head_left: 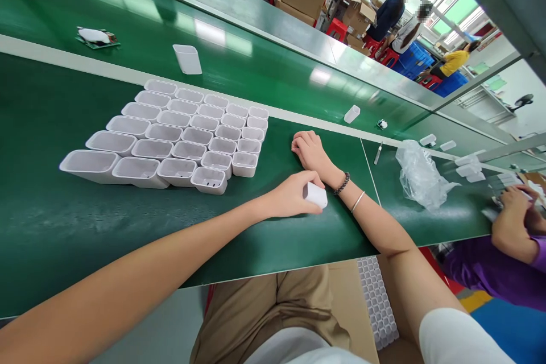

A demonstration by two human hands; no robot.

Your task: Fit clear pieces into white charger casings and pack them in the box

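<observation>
My left hand [294,196] is closed round a small white plastic housing [316,196] with rounded corners, held above the green worktop. Just beyond it, my right hand [312,151] rests on the worktop, fingers curled in. Whatever is under those fingers, if anything, is hidden. To the left stand rows of white plastic housings [164,133], open ends up and packed side by side. A few in the front row show small slots inside. One more white housing [187,60] lies alone behind the rows, past the pale strip.
Farther back are a white part on a green board [97,37] and another housing [352,114]. To the right lie a pen-like tool [378,153] and a clear plastic bag [422,173]. A co-worker's hands [516,205] are at far right. Below the edge, a carton holds many housings [377,298].
</observation>
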